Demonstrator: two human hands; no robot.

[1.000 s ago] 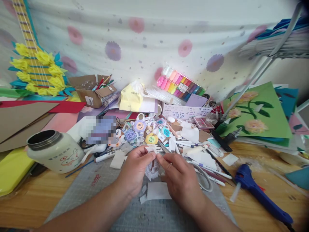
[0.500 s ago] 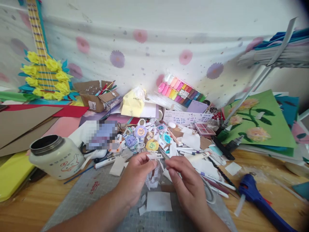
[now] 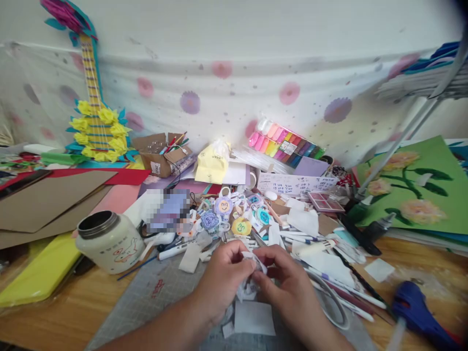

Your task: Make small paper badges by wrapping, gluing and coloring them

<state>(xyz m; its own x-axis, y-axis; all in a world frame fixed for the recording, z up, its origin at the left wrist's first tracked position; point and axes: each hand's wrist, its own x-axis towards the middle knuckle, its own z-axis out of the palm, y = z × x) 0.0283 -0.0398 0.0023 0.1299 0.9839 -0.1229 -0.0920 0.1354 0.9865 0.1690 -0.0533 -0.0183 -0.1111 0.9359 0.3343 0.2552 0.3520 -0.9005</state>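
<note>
My left hand (image 3: 228,270) is closed, its thumb and forefinger pinching a small white folded paper piece (image 3: 254,262). From the other side my right hand (image 3: 287,280) has its thumb and fingertips closed on the same piece. Crumpled whitish paper (image 3: 245,291) shows just below the fingers; whether it is joined to the held piece I cannot tell. A white paper rectangle (image 3: 254,318) lies under the hands on the grey cutting mat (image 3: 146,302). Beyond them sit a yellow smiley disc (image 3: 241,226) and a purple smiley disc (image 3: 223,206).
At left stands an open cream jar (image 3: 111,246). A blue glue gun (image 3: 417,312) lies at right, near white pens (image 3: 360,292). Paper scraps (image 3: 303,220) and craft pieces crowd the middle. A cardboard box (image 3: 157,161) and coloured clay pack (image 3: 285,144) stand behind.
The view has turned left, so things sit further right. My right hand has come closer to my left, and its fingertips now touch the paper piece.
</note>
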